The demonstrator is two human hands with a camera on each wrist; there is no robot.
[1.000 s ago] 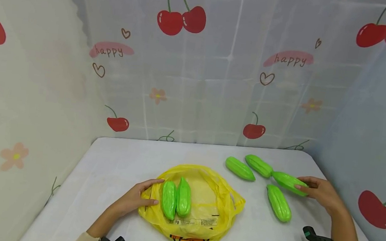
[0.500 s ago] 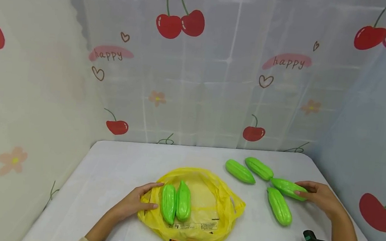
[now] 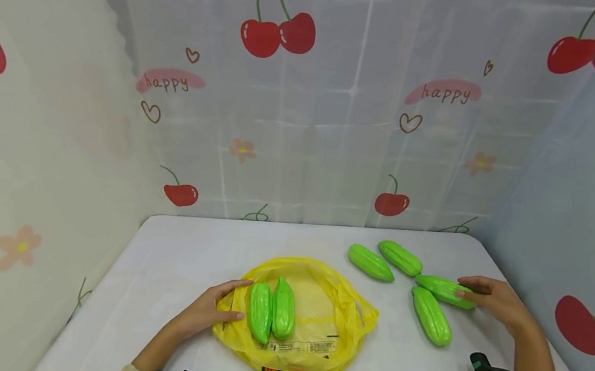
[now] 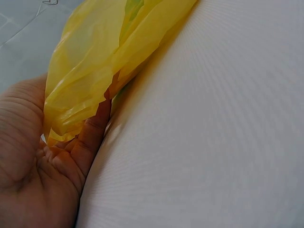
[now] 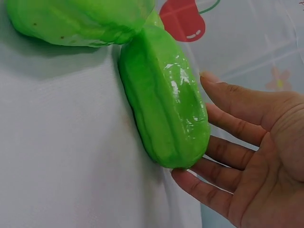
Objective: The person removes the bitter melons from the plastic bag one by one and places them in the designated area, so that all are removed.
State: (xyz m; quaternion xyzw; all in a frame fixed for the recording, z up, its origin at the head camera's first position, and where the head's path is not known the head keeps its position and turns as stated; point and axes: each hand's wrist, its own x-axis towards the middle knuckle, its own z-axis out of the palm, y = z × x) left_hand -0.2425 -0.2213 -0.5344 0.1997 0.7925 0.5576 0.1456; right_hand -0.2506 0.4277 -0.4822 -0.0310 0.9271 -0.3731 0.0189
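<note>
A yellow plastic bag (image 3: 352, 336) lies open on the table, with two glossy green ridged gourds (image 3: 260, 313) side by side in it. My left hand (image 3: 208, 309) holds the bag's left rim; in the left wrist view the film (image 4: 85, 85) hangs between thumb and fingers. Several more gourds lie at the right. Around the blunt right end of one gourd (image 3: 441, 289) is my right hand (image 3: 498, 300). In the right wrist view its thumb stands apart from that gourd (image 5: 166, 104), and its loosely spread fingers lie beside and behind the end.
Two gourds (image 3: 371, 263) lie at the back right, and another gourd (image 3: 431, 316) lies in front of the one at my right hand. A white cloth covers the table (image 3: 176, 251). Printed curtains (image 3: 331, 122) stand behind and at both sides.
The gourd at my right hand has swung slightly and rests on the table near its neighbour. The right hand has shifted a little to the right. The left hand stays at the bag's rim.
</note>
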